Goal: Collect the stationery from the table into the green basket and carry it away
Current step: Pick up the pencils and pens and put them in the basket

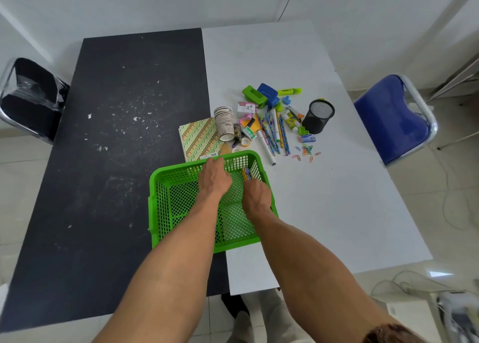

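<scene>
Green basket [166, 187] sits at lower centre of the frame, straddling the seam between the black table half [116, 135] and the white table half [337, 187]. We see the mesh floor bare except where the arms cover it.

Left hand [213, 176] lies back-up over the basket's upper rim, its fingertips at that rim, just beside the lower edge of the patterned notebook [199, 138]. The fingers point away from the camera, and we cannot tell whether they curl on the rim or lie straight.

Right hand [256, 197] is inside the basket against its right wall. Its fingers are closed round a bundle of pencils [246, 173], whose tips stick out toward the top of the frame.

The rest of the stationery lies on the white half, above and right of the basket:
- stack of paper cups [225, 123] tipped on the notebook's right edge
- green hole punch [252, 93] and blue hole punch [269, 93], touching
- yellow highlighter [289, 91] just right of them
- loose pencils [272, 132] and a white marker [265, 145] fanned at centre
- black mesh pen cup [318, 116], upright
- scattered paper clips [307, 152] below the cup

A black chair [31, 96] stands at the left edge, a blue chair [394, 117] at the right.
</scene>
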A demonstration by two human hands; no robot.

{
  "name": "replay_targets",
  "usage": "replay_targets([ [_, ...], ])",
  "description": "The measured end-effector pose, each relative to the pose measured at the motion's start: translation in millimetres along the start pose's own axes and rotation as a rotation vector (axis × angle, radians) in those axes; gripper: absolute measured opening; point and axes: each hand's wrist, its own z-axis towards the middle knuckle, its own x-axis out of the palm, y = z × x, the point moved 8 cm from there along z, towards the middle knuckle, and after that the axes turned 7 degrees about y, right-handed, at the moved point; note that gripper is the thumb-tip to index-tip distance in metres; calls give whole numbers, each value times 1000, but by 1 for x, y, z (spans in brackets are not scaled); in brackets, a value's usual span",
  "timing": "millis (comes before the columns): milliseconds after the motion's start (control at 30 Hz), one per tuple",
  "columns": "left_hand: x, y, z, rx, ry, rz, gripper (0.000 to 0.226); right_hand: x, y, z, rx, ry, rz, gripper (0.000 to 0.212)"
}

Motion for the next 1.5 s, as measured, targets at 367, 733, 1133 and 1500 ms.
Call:
replay_targets([
  [367, -21, -33, 28, 42, -58, 3, 32, -88, -44, 32, 57, -213, 292, 19],
  [733, 7, -95, 81, 88, -36, 49, 32, -70, -143, 100, 190, -82, 346, 20],
  [1133, 41, -105, 145, -7, 20, 59, 35, -55, -173, 184, 142, 40, 390, 22],
  [1500, 46, -101, 155, -72, 19, 67, 34, -57, -168, 196, 151, 51, 337, 24],
])
